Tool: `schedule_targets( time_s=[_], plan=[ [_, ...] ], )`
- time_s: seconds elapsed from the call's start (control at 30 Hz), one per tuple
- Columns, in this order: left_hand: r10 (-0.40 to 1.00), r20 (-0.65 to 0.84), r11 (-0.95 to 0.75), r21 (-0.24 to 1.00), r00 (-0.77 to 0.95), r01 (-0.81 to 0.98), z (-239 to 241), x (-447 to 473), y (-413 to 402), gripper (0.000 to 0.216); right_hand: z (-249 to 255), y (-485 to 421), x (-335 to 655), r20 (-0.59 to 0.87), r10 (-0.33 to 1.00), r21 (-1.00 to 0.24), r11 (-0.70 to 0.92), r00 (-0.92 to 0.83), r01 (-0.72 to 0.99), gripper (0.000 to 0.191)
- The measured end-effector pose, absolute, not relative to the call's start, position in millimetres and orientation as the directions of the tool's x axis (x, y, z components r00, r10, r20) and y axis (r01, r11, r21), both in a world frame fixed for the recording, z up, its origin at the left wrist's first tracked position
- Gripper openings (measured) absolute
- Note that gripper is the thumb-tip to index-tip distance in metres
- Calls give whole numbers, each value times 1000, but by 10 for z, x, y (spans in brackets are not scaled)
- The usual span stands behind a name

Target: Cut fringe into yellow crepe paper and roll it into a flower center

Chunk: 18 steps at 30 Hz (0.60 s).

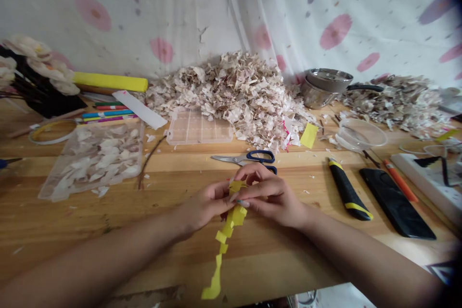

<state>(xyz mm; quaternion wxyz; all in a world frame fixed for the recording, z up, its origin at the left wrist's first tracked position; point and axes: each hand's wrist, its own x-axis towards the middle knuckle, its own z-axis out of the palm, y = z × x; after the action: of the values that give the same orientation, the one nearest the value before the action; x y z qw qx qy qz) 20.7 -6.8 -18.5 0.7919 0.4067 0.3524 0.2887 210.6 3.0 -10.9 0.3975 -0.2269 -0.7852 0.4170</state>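
Observation:
A strip of yellow paper [227, 227] with cut, jagged edges hangs down from between my two hands, over the near part of the wooden table. My left hand [211, 202] pinches it from the left, thumb and fingers together. From the other side my right hand [272, 197] grips the same strip near its top, fingertips touching those of the left. Part of the paper is hidden behind the fingers. Just beyond my hands lie scissors [245, 158] with dark blue handles, the blades pointing left.
A large heap of pale flakes [231, 91] fills the back. A flake-filled plastic tray [142, 154] lies left, a divided box [200, 127] behind. On the right are a utility knife [348, 190], phone [397, 204], orange pen [400, 180], power strip [429, 187] and metal pot [319, 94].

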Motion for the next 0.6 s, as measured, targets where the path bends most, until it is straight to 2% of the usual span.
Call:
schedule_targets(
  time_s=[0.1, 0.2, 0.37, 0.6],
  plan=[
    [738, -279, 472, 864, 615, -174, -207, 204, -64, 35, -127, 10, 2082, 379, 752, -896, 443, -539, -12, 18],
    [735, -294, 497, 847, 610, -190, -239, 183, -71, 33, -120, 5, 2061, 345, 773, -922, 386, -532, -37, 19],
    [754, -300, 501, 837, 585, -217, -234, 144, -91, 21, -91, 3, 2048, 348, 772, -920, 389, -532, -38, 20],
    [762, -292, 472, 862, 578, -186, -308, 151, -83, 20, -98, -12, 2071, 383, 766, -895, 447, -517, 0, 21]
  ],
)
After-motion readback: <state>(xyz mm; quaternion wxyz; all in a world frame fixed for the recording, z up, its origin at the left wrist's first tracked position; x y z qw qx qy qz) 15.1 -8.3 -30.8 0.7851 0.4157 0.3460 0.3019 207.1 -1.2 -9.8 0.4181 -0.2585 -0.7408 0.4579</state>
